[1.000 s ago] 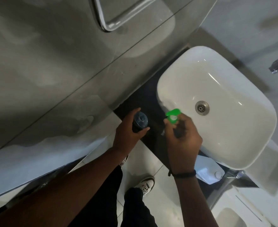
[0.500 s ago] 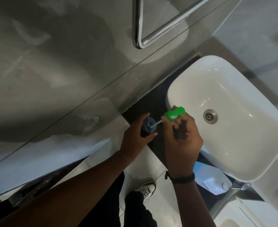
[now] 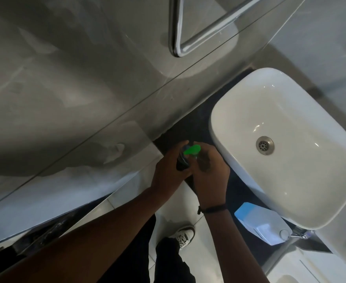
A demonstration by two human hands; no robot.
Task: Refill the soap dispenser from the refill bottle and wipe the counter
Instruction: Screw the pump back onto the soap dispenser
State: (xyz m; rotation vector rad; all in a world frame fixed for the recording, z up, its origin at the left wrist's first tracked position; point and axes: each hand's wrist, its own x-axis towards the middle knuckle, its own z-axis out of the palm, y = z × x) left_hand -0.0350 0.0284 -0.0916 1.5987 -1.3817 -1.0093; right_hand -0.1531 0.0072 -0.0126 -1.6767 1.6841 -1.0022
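Note:
A dark soap dispenser bottle (image 3: 181, 162) stands on the black counter (image 3: 190, 127), left of the basin. My left hand (image 3: 169, 170) grips its body. My right hand (image 3: 208, 170) holds the green pump head (image 3: 192, 149), which sits over the bottle's mouth. Both hands touch each other above the bottle, and the bottle's mouth is hidden by the pump. The white refill bottle (image 3: 262, 223) with a pale blue label lies on its side on the counter near the front, right of my right forearm.
A white vessel basin (image 3: 239, 111) with a metal drain (image 3: 265, 145) fills the right side. A glass panel and a chrome rail (image 3: 175, 37) stand at the left and back. A tap handle (image 3: 302, 234) sits by the refill bottle. White floor tiles lie below.
My right hand has carried the green pump head left from beside the basin, fed its tube into the bottle and set it over the mouth. My left hand kept its grip on the bottle.

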